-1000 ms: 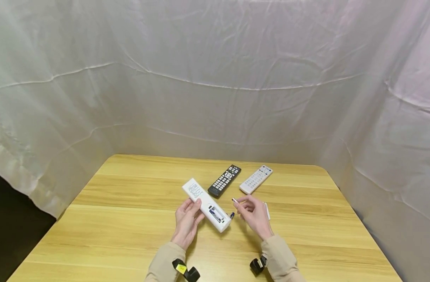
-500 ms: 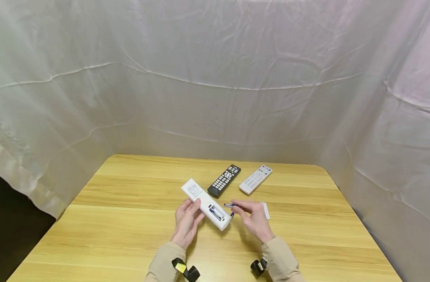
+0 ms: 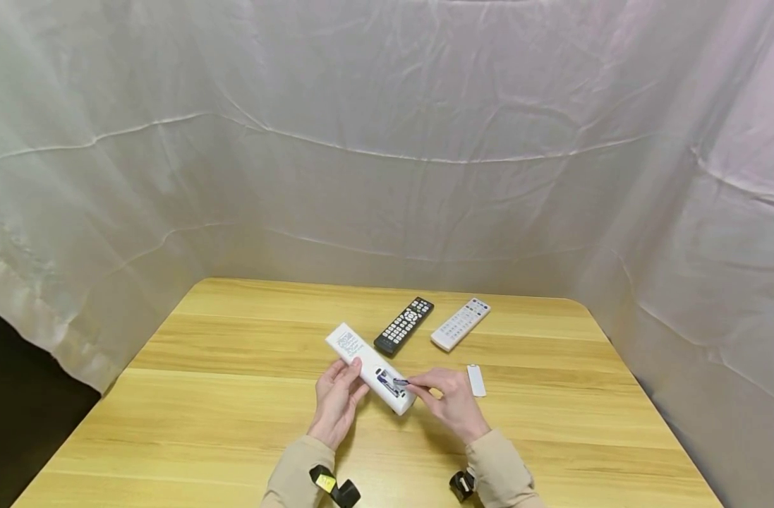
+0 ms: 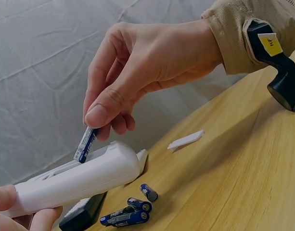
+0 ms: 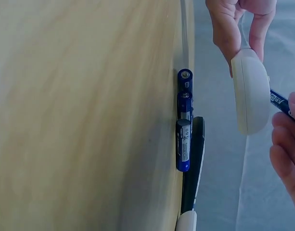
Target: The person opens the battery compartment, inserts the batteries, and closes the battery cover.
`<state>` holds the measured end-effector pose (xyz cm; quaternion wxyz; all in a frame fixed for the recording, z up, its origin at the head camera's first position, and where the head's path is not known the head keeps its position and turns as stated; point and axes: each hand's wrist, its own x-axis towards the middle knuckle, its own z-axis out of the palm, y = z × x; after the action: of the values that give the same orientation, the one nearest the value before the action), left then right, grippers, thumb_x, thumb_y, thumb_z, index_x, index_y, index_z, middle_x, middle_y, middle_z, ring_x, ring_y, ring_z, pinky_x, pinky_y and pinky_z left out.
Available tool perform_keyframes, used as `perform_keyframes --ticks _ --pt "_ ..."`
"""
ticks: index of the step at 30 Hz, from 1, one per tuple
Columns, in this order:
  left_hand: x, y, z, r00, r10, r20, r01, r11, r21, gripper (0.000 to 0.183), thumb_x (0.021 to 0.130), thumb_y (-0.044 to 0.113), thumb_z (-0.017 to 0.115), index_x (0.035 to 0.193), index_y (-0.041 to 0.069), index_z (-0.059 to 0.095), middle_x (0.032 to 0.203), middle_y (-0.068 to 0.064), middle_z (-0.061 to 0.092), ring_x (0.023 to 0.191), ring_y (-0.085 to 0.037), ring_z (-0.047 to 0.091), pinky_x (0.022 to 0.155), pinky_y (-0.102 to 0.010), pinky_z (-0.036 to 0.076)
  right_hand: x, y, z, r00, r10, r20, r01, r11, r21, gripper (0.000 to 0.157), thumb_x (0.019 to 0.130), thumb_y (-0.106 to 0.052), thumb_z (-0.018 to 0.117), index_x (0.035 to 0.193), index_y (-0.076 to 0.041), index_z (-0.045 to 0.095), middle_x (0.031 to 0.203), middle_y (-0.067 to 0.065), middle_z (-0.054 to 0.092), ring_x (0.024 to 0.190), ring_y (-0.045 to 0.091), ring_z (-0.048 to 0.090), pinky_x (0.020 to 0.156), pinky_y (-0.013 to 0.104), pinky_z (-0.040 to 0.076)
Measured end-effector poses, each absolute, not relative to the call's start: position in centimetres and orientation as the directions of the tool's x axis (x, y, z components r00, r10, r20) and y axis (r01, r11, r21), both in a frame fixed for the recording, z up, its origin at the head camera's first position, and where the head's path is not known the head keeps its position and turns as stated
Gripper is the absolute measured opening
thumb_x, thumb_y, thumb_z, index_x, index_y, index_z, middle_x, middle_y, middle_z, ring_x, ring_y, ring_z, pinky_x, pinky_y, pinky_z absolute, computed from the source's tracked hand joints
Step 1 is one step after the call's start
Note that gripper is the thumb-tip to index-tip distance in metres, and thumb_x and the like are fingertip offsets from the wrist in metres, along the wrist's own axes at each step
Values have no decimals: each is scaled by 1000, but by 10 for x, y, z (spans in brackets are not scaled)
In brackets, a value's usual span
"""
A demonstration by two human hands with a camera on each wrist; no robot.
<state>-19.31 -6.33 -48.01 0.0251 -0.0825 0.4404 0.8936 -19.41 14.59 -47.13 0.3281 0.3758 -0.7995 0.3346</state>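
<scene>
My left hand (image 3: 337, 402) grips a white remote control (image 3: 356, 349), back side up and raised over the table. Its battery compartment is uncovered, and a blue battery (image 3: 385, 383) lies in one side of it. Between thumb and fingers my right hand (image 3: 451, 402) pinches another blue-and-white battery (image 4: 84, 146). That battery slants down, its lower end right at the compartment opening in the left wrist view. The right wrist view has the remote edge-on, with the pinched battery partly hidden behind its edge.
Several loose batteries (image 4: 124, 217) lie on the wooden table (image 3: 202, 423) beneath the remote. A white battery cover (image 3: 476, 381) rests right of my right hand. Farther back are a black remote (image 3: 404, 326) and a second white remote (image 3: 461, 324). Pale curtains (image 3: 387, 141) surround the table.
My right hand has moved left and slightly down, bringing the battery from beside the white remote to its compartment. The battery cover shows more fully now. My left hand stays almost still.
</scene>
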Motion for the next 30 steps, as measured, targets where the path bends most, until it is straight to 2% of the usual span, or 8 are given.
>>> perform_keyframes --ticks 10,14,20,26,30 --pt "-191 -61 -478 -986 -21 -167 -120 -606 786 53 102 9 55 144 -12 32 116 -7 61 100 -12 66 97 -28 61 -191 142 -469 -501 -419 757 -800 558 -220 19 68 -8 87 83 -8 76 78 2 75 69 11 68 67 15 59" --pt "-191 -59 -478 -985 -17 -173 -130 -587 799 54 102 10 57 144 -13 32 117 -9 60 99 -12 66 95 -27 62 -189 141 -467 -535 -433 725 -787 568 -242 18 70 -11 88 81 -10 74 76 0 73 68 8 65 64 13 57" --pt "-191 -59 -478 -986 -12 -167 -132 -556 820 57 101 12 58 145 -13 32 118 -10 60 97 -11 65 91 -25 63 -188 138 -465 -666 -416 619 -724 562 -401 17 72 -11 87 78 -10 71 73 -2 68 66 1 57 59 13 54" --pt "-191 -62 -478 -985 1 -172 -146 -535 832 57 101 13 59 144 -12 32 113 -6 62 93 -9 65 84 -21 63 -187 136 -462 -853 -335 400 -521 599 -608 19 75 -17 86 79 -13 69 69 -5 63 62 -4 47 53 13 48" --pt "-192 -63 -478 -986 12 -168 -149 -527 837 58 100 12 60 145 -12 32 114 -7 62 92 -10 65 82 -21 63 -187 135 -460 -918 -288 272 -393 580 -714 21 76 -20 86 79 -12 67 69 -5 60 60 0 48 52 15 47"
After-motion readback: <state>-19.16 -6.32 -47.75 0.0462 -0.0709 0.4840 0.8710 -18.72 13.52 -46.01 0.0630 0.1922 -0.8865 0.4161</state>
